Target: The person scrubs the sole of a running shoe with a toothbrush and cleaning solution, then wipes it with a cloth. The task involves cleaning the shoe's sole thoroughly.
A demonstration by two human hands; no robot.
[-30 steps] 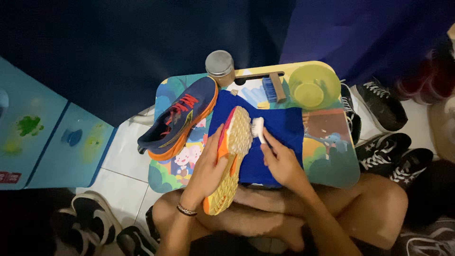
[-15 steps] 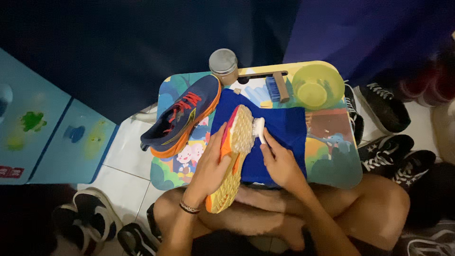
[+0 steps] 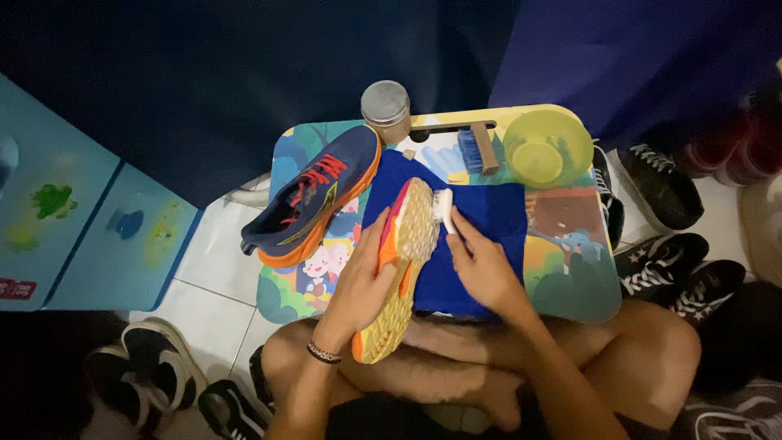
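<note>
My left hand [image 3: 364,277] grips an orange running shoe [image 3: 399,269] turned on its side, its pale studded sole facing right. A small white brush [image 3: 444,210] is pinched in my right hand [image 3: 481,265], with its head pressed against the front of that sole. Under both lies a blue cloth [image 3: 489,228] spread on a small colourful cartoon table [image 3: 570,269]. The matching navy and orange shoe [image 3: 314,195] rests upright at the table's left edge.
A metal-lidded jar [image 3: 385,106], a wooden brush with blue bristles [image 3: 476,147] and a yellow-green bowl [image 3: 547,147] sit along the table's far edge. Black sneakers [image 3: 668,261] lie on the floor to the right, more shoes [image 3: 155,375] at lower left. My crossed legs are beneath.
The brush head has shifted slightly along the sole's front end. The view moved a little; both hands keep their grips.
</note>
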